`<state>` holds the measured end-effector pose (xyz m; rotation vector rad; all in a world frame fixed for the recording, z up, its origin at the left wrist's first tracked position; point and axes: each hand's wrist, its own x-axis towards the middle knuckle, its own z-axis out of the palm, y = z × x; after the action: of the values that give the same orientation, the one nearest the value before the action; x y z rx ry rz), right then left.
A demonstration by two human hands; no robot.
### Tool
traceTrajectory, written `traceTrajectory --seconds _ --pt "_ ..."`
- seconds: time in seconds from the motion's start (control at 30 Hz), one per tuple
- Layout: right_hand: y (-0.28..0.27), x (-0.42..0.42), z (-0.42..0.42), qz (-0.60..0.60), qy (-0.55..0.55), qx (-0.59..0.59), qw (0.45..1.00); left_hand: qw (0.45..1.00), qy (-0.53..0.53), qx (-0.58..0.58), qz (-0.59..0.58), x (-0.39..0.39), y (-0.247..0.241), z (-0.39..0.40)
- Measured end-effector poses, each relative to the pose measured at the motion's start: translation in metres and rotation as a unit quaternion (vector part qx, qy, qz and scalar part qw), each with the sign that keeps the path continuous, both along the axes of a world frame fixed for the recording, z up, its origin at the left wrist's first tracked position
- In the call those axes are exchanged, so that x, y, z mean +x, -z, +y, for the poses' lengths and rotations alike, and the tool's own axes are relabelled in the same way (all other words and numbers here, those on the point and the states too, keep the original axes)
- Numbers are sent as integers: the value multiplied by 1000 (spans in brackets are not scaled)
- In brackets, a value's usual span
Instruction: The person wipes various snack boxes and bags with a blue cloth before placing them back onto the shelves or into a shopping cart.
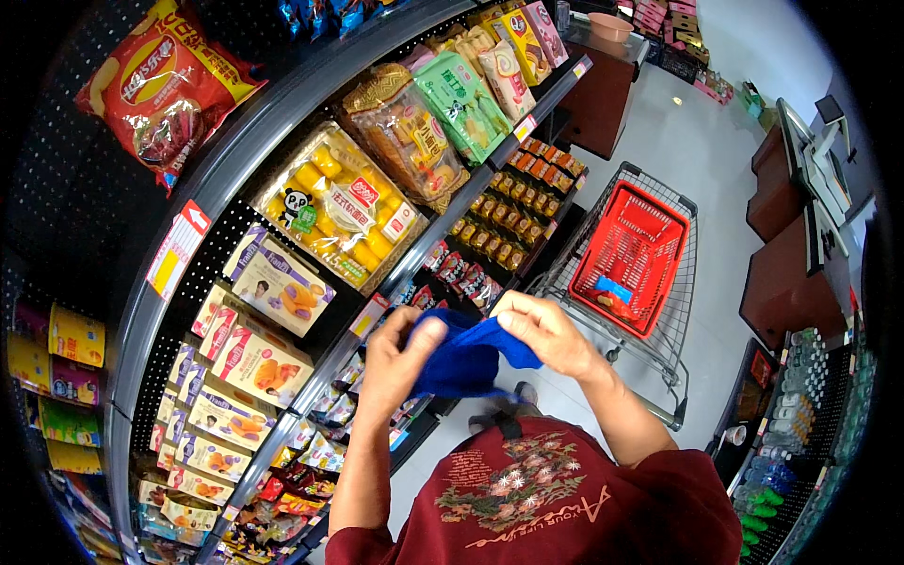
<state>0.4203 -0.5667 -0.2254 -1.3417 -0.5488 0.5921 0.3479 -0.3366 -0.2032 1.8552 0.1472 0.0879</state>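
A blue cloth (452, 364) is stretched between my two hands, in front of my maroon printed shirt (537, 487). My left hand (402, 353) grips its left side, with the thumb pointing up over the fabric. At the other end, my right hand (547, 332) pinches the cloth's upper right part between thumb and fingers. The fabric hangs in a loose fold below the hands. Small wrapped snacks (459, 272) on the lower shelf lie just beyond it.
Left stands a black shelf unit with cookie boxes (261, 364), a large pack of yellow soft bread (339, 205) and a red chip bag (169, 92). Ahead right is a metal shopping cart (681, 353) bearing a red basket (628, 205) with a few items. Bottles (791, 417) line the right-hand shelf.
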Motion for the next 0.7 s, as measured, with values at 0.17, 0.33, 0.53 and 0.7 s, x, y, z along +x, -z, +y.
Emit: traceTrajectory --seconds 0.17,0.33,0.53,0.7 --pt "4 31 -23 -8 -45 -37 998 973 129 186 37 -9 1 -6" --pt "-5 47 -46 -100 -94 -151 979 984 79 136 81 -20 30 20" --pt "33 61 -39 -267 192 -283 901 997 29 62 28 -7 27 -15" --pt "66 75 -32 -123 474 60 870 978 62 147 -138 11 3 -74"
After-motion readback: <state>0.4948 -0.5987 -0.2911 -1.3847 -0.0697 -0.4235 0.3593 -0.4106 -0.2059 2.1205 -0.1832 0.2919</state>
